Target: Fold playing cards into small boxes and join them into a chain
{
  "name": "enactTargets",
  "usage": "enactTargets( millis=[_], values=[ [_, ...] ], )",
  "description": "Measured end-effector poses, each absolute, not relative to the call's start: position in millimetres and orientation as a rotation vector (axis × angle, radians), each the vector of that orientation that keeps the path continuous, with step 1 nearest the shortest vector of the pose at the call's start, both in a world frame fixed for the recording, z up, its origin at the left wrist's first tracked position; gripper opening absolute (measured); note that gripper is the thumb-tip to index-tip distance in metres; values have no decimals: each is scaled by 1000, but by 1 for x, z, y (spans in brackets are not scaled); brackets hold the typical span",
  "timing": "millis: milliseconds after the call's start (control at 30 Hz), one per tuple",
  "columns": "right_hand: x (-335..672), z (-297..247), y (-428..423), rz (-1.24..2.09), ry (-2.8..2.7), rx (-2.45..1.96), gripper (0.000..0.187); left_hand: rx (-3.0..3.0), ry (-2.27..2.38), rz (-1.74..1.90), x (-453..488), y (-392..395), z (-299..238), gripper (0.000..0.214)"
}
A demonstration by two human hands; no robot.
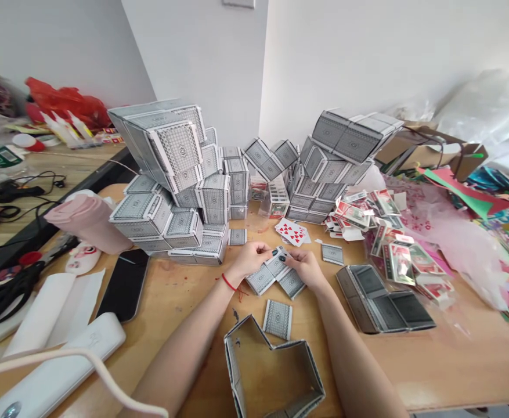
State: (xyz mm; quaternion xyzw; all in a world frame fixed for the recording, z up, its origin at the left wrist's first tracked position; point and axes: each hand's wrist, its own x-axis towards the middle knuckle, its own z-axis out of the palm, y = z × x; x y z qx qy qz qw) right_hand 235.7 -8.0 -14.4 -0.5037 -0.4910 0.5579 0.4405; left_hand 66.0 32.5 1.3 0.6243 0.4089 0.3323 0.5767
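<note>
Between my two hands is a flat piece of grey-patterned playing cards (275, 266), several cards joined in an angled shape. My left hand (254, 259) pinches its upper left edge, and a red string hangs at that wrist. On the upper right edge, my right hand (303, 266) has its fingers closed too. Just below lies a single folded card (277, 319). Nearer to me stands an open-topped frame of folded cards (232, 363), angular in outline, with the table showing inside. Face-up heart cards (292, 232) are fanned out beyond my hands.
Tall stacks of card blocks rise at the left (180, 151) and right (336, 139). A dark card block (385, 302) and empty card boxes (397, 261) lie rightward. A phone (123, 284), scissors (10, 287) and a white device (62, 366) with a cable lie leftward.
</note>
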Motion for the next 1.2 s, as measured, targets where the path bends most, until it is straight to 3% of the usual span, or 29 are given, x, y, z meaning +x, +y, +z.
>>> enactTargets(
  millis=[233,467,667,733,833,933,1200],
  values=[
    [239,-16,-7,1399,-1140,-1269,18,1495,724,631,56,36,-4,22],
    [236,-11,-9,1437,-1091,-1268,23,1649,1044,701,67,32,-8,13],
    [243,-3,-10,1453,-942,-1219,32,1698,1009,747,68,31,-4,18],
    [250,-4,-7,1360,-818,-1265,37,1634,1001,785,67,33,-7,18],
    [257,-9,0,969,-621,-1458,37,1471,982,907,65,36,-12,16],
    [258,-10,7,751,-701,-1758,41,1327,956,1018,63,38,-16,16],
    [259,-7,27,681,-1043,-2129,38,1292,976,1088,65,38,-20,20]
  ],
)
